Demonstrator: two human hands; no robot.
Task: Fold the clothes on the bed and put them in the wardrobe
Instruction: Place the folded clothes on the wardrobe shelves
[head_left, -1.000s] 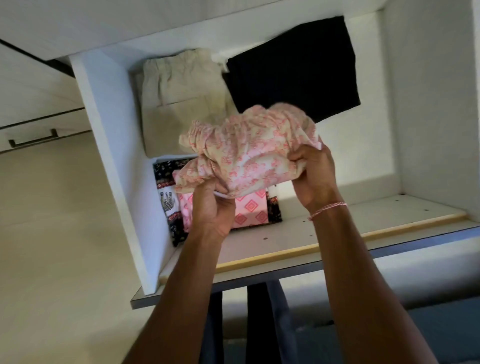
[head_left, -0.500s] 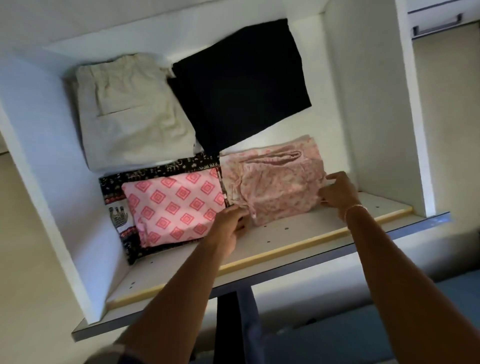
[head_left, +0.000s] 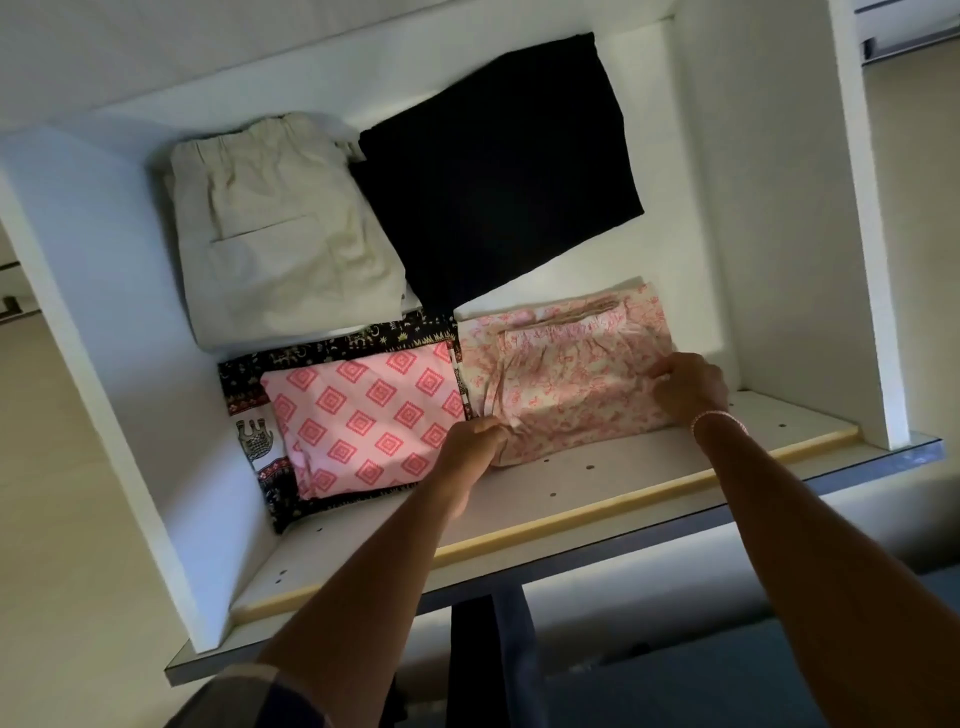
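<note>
Since one second ago, the floral pink garment (head_left: 566, 384) has come down from the air and is now lying folded on the wardrobe shelf (head_left: 623, 483), a little right of the frame centre. The left hand (head_left: 470, 441) is gripping its lower left corner, with the fingers (head_left: 488, 428) curled tightly around the cloth. The right hand (head_left: 688, 387) is pinching its right edge, and those fingers (head_left: 662, 374) are bent narrow over a fold.

On its left side the garment is touching the pink diamond cloth (head_left: 363, 415), which is resting on a black printed cloth (head_left: 249, 441). Just above it in the frame are lying a black garment (head_left: 498, 171) and beige trousers (head_left: 280, 228). To the right, bare shelf is showing between the garment and the white side wall (head_left: 779, 208). Bare shelf is also showing below it, down to the yellow front edge (head_left: 597, 512).
</note>
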